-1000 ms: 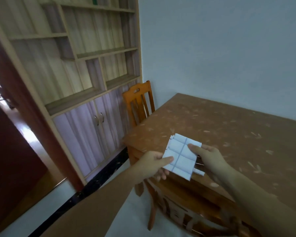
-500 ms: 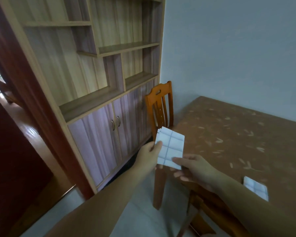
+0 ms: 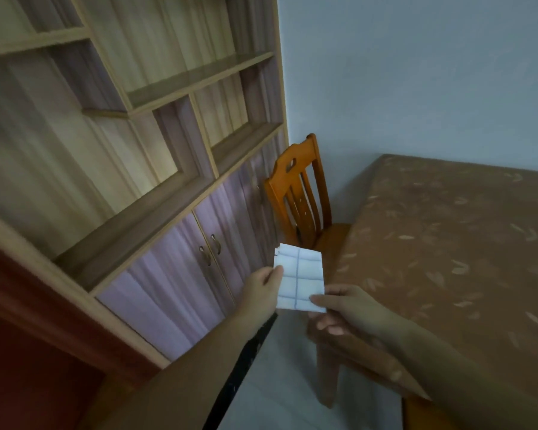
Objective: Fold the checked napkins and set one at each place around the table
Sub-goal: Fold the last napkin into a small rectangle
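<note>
A small stack of folded white napkins with thin blue checks is held in the air, just left of the table's near-left corner. My left hand pinches its left edge with the thumb on top. My right hand grips its lower right corner. The brown table with a leaf-patterned cover fills the right side. The part of it in view holds no napkin.
An orange wooden chair stands at the table's left end, by the wall. A tall wooden cabinet with open shelves and lilac doors lines the left side. Pale floor lies between the cabinet and the table.
My view has swung left and moved along the table's left end. The napkin lying on the table has left the view. Both hands still hold the stack, now over the floor.
</note>
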The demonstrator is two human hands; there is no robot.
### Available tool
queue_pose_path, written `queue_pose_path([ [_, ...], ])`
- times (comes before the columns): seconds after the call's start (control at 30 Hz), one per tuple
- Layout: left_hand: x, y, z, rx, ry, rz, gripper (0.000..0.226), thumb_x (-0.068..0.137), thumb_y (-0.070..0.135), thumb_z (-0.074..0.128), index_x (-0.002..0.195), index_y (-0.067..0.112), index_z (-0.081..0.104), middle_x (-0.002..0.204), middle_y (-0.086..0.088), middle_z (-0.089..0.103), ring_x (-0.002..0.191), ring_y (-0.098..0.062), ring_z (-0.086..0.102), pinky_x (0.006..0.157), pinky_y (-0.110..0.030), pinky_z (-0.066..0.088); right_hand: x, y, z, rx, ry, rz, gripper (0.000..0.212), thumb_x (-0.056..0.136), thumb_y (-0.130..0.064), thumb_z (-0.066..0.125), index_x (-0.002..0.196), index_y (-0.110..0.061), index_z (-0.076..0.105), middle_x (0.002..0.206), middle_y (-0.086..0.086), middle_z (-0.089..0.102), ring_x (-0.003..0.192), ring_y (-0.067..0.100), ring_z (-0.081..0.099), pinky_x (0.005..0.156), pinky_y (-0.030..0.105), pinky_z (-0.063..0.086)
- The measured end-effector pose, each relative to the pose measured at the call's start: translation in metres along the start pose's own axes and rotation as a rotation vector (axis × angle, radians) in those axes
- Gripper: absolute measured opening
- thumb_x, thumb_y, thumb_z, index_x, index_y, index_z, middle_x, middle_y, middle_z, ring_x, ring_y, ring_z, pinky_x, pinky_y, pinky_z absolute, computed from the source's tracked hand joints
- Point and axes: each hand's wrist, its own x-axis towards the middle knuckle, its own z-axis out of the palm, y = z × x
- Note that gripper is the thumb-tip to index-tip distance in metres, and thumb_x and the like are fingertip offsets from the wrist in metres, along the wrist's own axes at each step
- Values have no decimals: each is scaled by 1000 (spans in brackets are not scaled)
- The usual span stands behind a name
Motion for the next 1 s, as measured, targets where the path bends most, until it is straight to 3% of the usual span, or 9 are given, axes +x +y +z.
queue_pose_path([
  [0.17, 65, 11, 0, -17, -67, 5, 25, 101, 39, 43, 93, 21, 60, 78, 0, 60, 64, -11, 57, 46, -20, 42, 48, -24, -17, 55, 37, 37, 20, 93, -22, 60, 111, -17, 65, 87, 6, 74, 65, 14, 65, 60, 23, 49],
  [0.27, 111, 20, 8, -78, -157, 27, 24, 98, 41, 48, 93, 21, 62, 75, 1, 63, 58, -8, 58, 46, -19, 43, 76, -38, -33, 89, 129, 20, 20, 94, -18, 60, 110, -8, 66, 84, 9, 71, 62, 15, 63, 54, 23, 46],
  [0.4, 171, 28, 30, -200, -355, -35, 20, 91, 32, 64, 108, 22, 67, 93, 3, 72, 78, -11, 68, 60, -21, 49, 110, -49, -57, 73, 343, 26, 20, 92, -19, 62, 108, -8, 66, 85, 11, 73, 62, 14, 64, 58, 26, 44],
  [0.53, 211, 36, 59, -222, -559, -107, 15, 91, 14, 61, 96, 28, 65, 95, 2, 72, 84, -14, 69, 76, -29, 55, 134, -45, -87, 101, 524, 72, 21, 91, -13, 57, 111, -11, 65, 98, 16, 73, 72, 21, 66, 63, 29, 50],
  [0.73, 254, 37, 110, -77, -637, -141, 30, 92, 4, 55, 109, 29, 57, 100, 7, 66, 88, -12, 67, 77, -26, 57, 161, -17, -129, 181, 671, 165, 25, 91, -10, 53, 112, -8, 66, 86, 9, 67, 75, 24, 64, 64, 31, 52],
  [0.87, 280, 36, 146, 0, -611, -166, 38, 90, 6, 62, 126, 19, 56, 108, 1, 65, 93, -13, 67, 82, -27, 57, 190, -2, -171, 208, 698, 197, 24, 90, -7, 56, 112, -6, 66, 90, 14, 71, 76, 23, 66, 63, 30, 54],
  [1.0, 303, 40, 181, 36, -564, -187, 38, 90, 8, 63, 126, 18, 58, 109, 2, 66, 96, -12, 66, 85, -27, 57, 225, 5, -219, 242, 690, 207, 24, 89, -6, 60, 112, -7, 67, 92, 12, 75, 83, 28, 72, 71, 37, 61],
])
